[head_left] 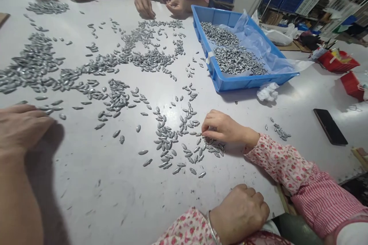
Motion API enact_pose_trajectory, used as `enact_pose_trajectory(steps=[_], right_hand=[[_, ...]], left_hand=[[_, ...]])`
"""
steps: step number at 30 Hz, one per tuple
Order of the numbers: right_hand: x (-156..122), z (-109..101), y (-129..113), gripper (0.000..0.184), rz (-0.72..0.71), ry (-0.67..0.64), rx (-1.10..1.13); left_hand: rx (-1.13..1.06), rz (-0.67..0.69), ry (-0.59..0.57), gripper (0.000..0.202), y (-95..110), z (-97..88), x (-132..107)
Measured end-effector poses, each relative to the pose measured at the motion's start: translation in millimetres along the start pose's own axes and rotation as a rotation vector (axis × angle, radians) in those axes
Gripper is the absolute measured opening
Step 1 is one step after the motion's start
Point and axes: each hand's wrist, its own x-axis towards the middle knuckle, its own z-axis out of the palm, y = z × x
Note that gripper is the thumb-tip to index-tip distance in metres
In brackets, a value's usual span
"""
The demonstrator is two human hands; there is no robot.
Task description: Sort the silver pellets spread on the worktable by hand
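Many small silver spindle-shaped pieces (pixel 165 138) lie scattered over a white table (pixel 115 199). My right hand (pixel 222 127), in a floral sleeve, reaches in from the right. Its fingers are bent and closed at the tips on a silver piece, over a small cluster (pixel 214 147) that the palm partly covers. At the bottom, near the table's front edge, rests my left hand (pixel 240 212), with a bangle at its wrist. Its fingers are curled under and face away, so what they hold, if anything, is hidden.
A blue tray (pixel 247 82) lined with clear plastic holds more silver pieces. Crumpled tissue (pixel 268 92), a phone (pixel 330 126) and red bins (pixel 337 63) are at the right. A co-worker's hand (pixel 24 126) lies at the left; other co-workers' hands (pixel 143 4) work across the table.
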Motion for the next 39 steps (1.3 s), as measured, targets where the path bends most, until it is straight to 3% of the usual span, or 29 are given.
enact_pose_trajectory(steps=[4,9,15,19,22,30,34,39], right_hand=[[-1.9,-3.1,-4.1,0.009,-0.062,-0.110,-0.022],[-0.2,4.8,-15.2,0.018,-0.122,-0.259,-0.200],[1.1,10.4,-14.1,0.023,-0.037,-0.191,-0.288],[0.6,11.8,-15.3,0.013,-0.147,-0.199,-0.184],[0.5,16.0,-17.1,0.015,-0.215,-0.245,-0.196],[0.9,24.6,-15.7,0.029,-0.174,-0.173,-0.319],[3.5,32.5,-23.4,0.027,-0.172,-0.103,-0.185],[5.8,40.7,-31.1,0.019,-0.175,-0.150,-0.208]], left_hand=[[0.003,-0.001,0.040,0.029,-0.4,0.5,0.1],[0.003,-0.001,0.059,0.029,-0.6,-0.9,0.9],[0.001,0.003,0.041,0.027,-0.3,-4.6,1.1],[-0.004,0.001,0.015,0.025,0.1,-5.3,1.5],[-0.011,0.000,-0.031,0.023,0.5,-5.8,1.6],[0.005,0.006,-0.057,0.022,0.1,-4.3,0.0],[-0.004,0.014,-0.049,0.021,0.0,-4.6,0.2],[0.001,0.007,-0.071,0.021,-0.3,-8.1,1.4]])
